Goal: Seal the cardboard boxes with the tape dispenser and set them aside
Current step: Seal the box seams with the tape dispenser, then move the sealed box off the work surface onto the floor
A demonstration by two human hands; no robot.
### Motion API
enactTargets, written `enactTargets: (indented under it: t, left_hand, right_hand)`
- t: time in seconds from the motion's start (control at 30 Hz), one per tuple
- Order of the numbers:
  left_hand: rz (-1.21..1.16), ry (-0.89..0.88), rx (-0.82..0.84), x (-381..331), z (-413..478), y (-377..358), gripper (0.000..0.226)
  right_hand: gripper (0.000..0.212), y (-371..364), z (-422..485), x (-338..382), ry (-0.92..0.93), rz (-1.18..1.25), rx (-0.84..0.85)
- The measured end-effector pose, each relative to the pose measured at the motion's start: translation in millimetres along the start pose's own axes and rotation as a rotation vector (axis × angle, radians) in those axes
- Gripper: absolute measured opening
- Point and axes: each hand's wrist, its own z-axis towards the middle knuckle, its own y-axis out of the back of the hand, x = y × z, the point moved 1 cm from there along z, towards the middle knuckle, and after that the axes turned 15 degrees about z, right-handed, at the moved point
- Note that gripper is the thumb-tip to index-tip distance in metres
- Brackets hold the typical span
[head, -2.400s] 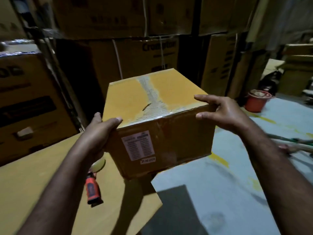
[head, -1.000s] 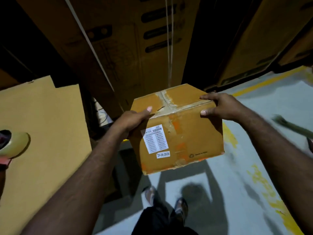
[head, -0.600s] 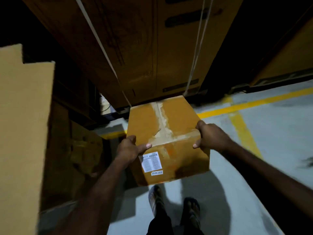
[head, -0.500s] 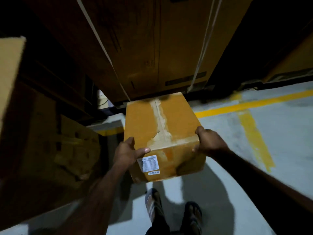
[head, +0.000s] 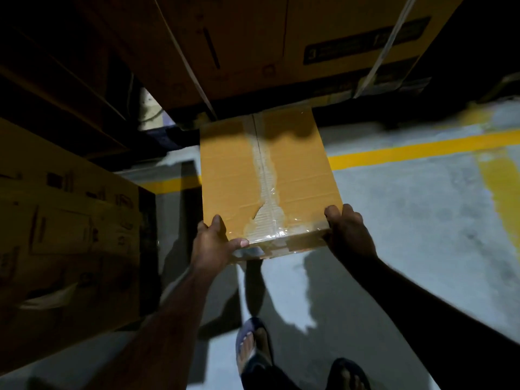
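Taped cardboard box (head: 264, 175) held low over floor (head: 408, 220), near stacked cartons (head: 281, 43). Left hand (head: 213, 246), right hand (head: 349, 235) grip its near corners. Sealing looks done; setting down remains.

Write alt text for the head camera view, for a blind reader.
A left hand and a right hand grip the near corners of a tape-sealed brown cardboard box over a grey floor with yellow lines. Big cartons stand behind and left.

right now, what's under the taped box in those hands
Around the cardboard box grey floor and a yellow line show. The patch directly beneath is covered, so whether it rests there cannot be told.
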Motion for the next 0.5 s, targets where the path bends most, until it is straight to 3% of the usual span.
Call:
enactTargets:
  t: [0.23,0.37,0.5]
  left_hand:
    - [0.205,0.025,0.166,-2,30,-15,0.094]
    - [0.235,-0.031,0.185,-18,5,20,0.069]
    - [0.044,-0.061,0.192,-57,-57,87,0.058]
  right_hand:
    - [0.027,-24,15,5,-0.13,-0.118,0.114]
    - [0.025,10,9,41,-0.173,-0.242,0.196]
    - [0.036,71,-6,97,-0.144,-0.081,0.28]
